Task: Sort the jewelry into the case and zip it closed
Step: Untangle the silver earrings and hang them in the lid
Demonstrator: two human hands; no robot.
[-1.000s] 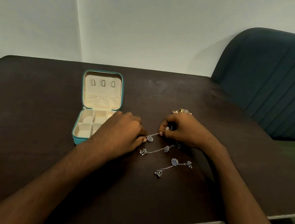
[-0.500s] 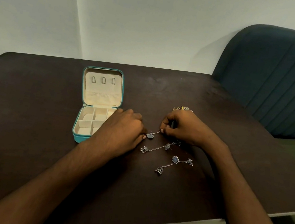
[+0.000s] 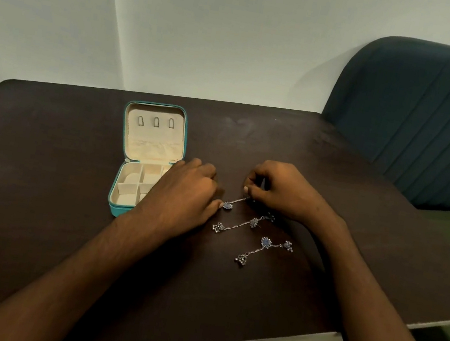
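Bare forearms and hands [image 3: 184, 193], no sleeves

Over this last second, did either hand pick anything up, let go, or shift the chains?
Almost nothing changed. Both hands, left hand and right hand, keep pinching the ends of the top chain, held taut just above the table. The two other chains and the open case stayed put; only the camera shifted slightly.

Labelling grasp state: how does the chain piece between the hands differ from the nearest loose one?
The held chain is pinched at both ends, by the left hand and right hand, and pulled straight. The loose chain lies untouched on the table, bent at its blue stone. Both are silver, with blue stones, outside the open case.
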